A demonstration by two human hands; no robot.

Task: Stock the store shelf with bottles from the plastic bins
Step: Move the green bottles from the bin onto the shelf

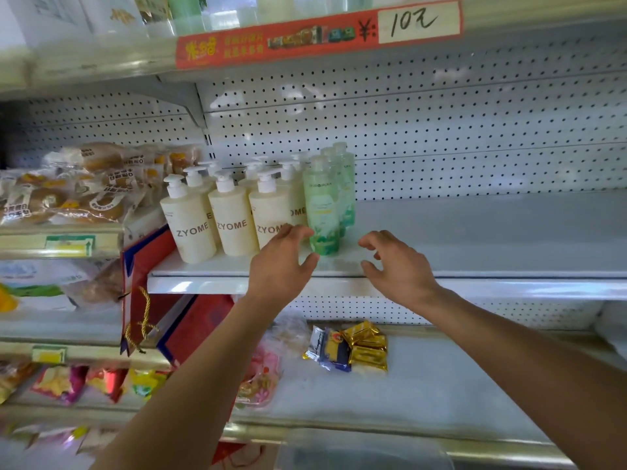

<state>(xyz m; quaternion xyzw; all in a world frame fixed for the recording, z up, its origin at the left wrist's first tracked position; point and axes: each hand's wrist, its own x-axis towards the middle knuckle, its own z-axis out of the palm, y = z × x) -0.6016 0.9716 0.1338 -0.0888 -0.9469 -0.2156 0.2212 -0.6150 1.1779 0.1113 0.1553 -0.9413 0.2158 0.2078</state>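
On the middle shelf (475, 232), both hands flank the nearest green bottle (322, 212).
Left hand (281, 262) and right hand (397, 262) hold nothing, fingers (298, 232) loosely curled; the bottle fronts a neat row right of the pump bottles (230, 218).

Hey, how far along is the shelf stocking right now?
Done: cream pump bottles stand in rows at the shelf's left end, with a short row of green bottles beside them. In hand: nothing; the left hand and right hand hover open on either side of the front green bottle, seemingly just set down. Left: the bare shelf stretch to the right. The bins are out of view.
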